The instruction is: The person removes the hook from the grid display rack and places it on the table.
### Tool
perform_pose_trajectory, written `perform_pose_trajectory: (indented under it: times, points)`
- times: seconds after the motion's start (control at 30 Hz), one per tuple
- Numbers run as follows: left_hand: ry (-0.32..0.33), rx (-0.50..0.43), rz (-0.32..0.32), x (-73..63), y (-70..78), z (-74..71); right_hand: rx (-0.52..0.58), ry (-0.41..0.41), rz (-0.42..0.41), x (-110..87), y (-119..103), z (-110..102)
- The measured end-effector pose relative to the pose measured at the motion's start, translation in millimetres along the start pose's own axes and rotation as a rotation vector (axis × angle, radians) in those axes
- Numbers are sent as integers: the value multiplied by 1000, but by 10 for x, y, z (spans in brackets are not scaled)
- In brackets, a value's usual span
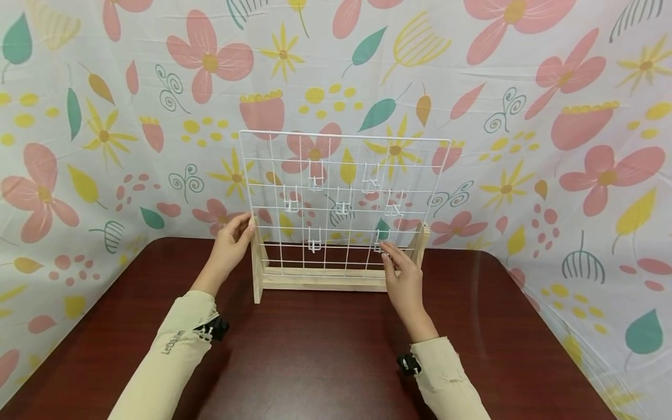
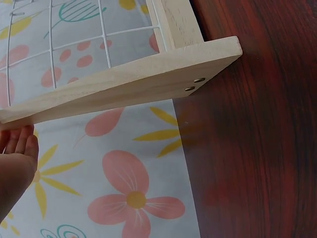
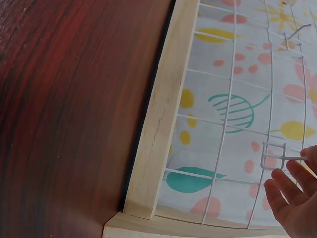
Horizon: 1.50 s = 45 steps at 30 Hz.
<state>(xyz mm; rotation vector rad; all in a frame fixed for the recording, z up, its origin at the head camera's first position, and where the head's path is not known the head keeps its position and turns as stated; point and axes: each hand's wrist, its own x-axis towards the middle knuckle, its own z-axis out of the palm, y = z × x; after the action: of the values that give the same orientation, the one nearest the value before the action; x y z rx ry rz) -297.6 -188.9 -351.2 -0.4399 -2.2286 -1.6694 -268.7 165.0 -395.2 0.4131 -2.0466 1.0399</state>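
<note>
A white wire grid panel (image 1: 336, 137) stands upright in a pale wooden stand (image 1: 325, 284). Several white wire hooks hang on the grid, one (image 1: 315, 185) high up and another (image 1: 314, 245) lower left. My left hand (image 1: 231, 239) holds the upper end of the stand's left side board (image 2: 124, 89), its fingers against the wood in the left wrist view. At the lower right of the grid, my right hand (image 1: 405, 283) pinches the prong of a wire hook (image 3: 273, 155) between thumb and finger. That hook's frame lies against the grid wires.
The stand rests on a dark red-brown table (image 1: 315, 356), near its back edge. Behind it hangs a white floral cloth (image 1: 472, 128). The right side board (image 1: 421, 242) rises just beyond my right hand.
</note>
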Motion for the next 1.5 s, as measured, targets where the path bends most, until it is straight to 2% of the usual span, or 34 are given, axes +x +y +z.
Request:
perform_pose_trajectory:
  times: [0.03,0.33,0.73,1.13,1.5]
  points:
    - [2,-3,5,15,-45,-3,-1,5,-6,3,0,-2]
    - [8,11,25,8,-77,3,7,45,-29,15,24,7]
    - [10,20,2,4,-92,6,-17,61,-59,37,9,0]
    - [15,38,46,23,-69,-10,-24,98,-118,135,-20,-21]
    - [12,72,30,45,-79,-12,1,100,-142,169,-62,-61]
